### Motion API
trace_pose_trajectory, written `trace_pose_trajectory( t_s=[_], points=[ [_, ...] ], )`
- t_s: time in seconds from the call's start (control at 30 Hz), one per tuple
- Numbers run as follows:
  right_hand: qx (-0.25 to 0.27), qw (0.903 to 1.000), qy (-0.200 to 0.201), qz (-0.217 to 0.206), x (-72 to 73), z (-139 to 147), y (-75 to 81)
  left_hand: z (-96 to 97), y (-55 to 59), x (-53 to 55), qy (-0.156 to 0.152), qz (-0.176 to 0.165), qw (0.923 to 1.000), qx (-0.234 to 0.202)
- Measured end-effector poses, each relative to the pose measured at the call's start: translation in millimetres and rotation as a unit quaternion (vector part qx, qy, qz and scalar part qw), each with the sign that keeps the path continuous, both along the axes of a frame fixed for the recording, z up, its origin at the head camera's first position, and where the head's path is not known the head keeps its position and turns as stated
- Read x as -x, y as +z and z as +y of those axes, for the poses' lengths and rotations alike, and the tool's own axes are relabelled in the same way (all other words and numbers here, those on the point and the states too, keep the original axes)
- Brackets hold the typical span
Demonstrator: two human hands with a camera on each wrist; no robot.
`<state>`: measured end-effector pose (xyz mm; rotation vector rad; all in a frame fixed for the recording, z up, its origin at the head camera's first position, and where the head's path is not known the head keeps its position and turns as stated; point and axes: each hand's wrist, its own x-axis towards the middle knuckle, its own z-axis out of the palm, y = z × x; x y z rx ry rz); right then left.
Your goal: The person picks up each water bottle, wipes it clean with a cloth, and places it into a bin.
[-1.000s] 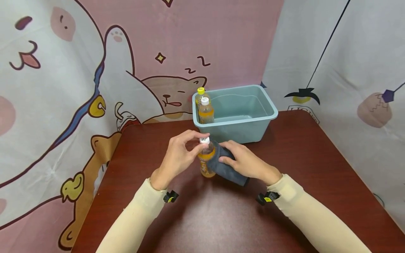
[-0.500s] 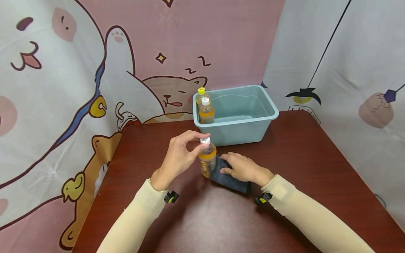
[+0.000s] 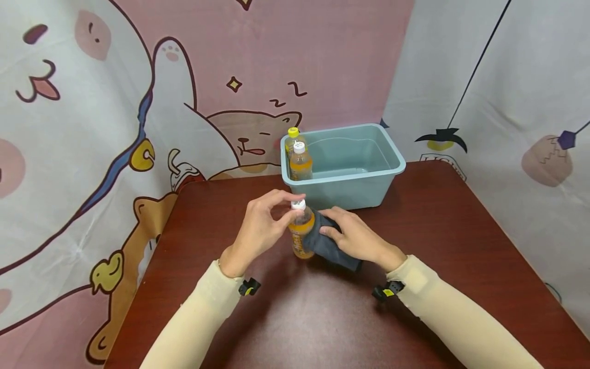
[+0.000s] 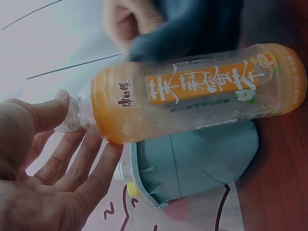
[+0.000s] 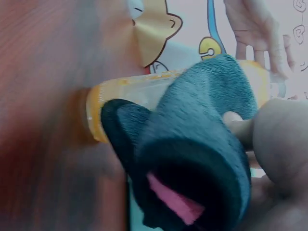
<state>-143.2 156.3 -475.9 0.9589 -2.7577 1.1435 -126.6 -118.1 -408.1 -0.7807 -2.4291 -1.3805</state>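
Observation:
A clear plastic bottle with an orange label (image 4: 202, 89) and a white cap (image 3: 298, 204) stands upright on the table in front of the bin. My left hand (image 3: 260, 228) pinches its cap between thumb and fingers, the other fingers lying beside the neck in the left wrist view. On the bottle's right side, my right hand (image 3: 361, 237) holds a folded dark grey cloth (image 3: 328, 243) against it. In the right wrist view the cloth (image 5: 202, 110) hangs in a loose roll across the bottle, with a pink patch (image 5: 175, 199) inside the fold.
Behind the bottle stands a light blue plastic bin (image 3: 343, 192). Two bottles stand in its left end, one with a yellow cap (image 3: 293, 132), the other with a white cap (image 3: 299, 147). The reddish-brown table (image 3: 461, 230) meets a cartoon-printed curtain (image 3: 341, 61) at the back.
My right hand slid the cloth down the bottle's side, then back up to about its earlier height. The left hand keeps its pinch on the cap, and the bottle stays in place.

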Motion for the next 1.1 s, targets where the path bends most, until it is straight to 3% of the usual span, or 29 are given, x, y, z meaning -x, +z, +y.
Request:
trace_pose_trajectory(
  t_s=[0.27,0.43,0.87,1.1],
  points=[
    [0.056,0.9967,-0.036,0.046,-3.4,-5.1,32.5,2.3,2.6,1.5,0.011,0.024,0.9992,0.031],
    [0.065,0.9945,-0.040,0.072,-1.9,-6.4,43.6,5.0,5.3,3.0,0.011,0.033,0.9984,0.045],
    [0.058,0.9949,-0.067,0.048,-5.8,16.4,35.0,7.8,9.3,5.9,0.010,0.050,0.9976,0.047],
    [0.051,0.9944,-0.085,0.035,-7.8,28.6,27.7,5.9,12.5,5.9,0.008,0.041,0.9982,0.042]
  ],
)
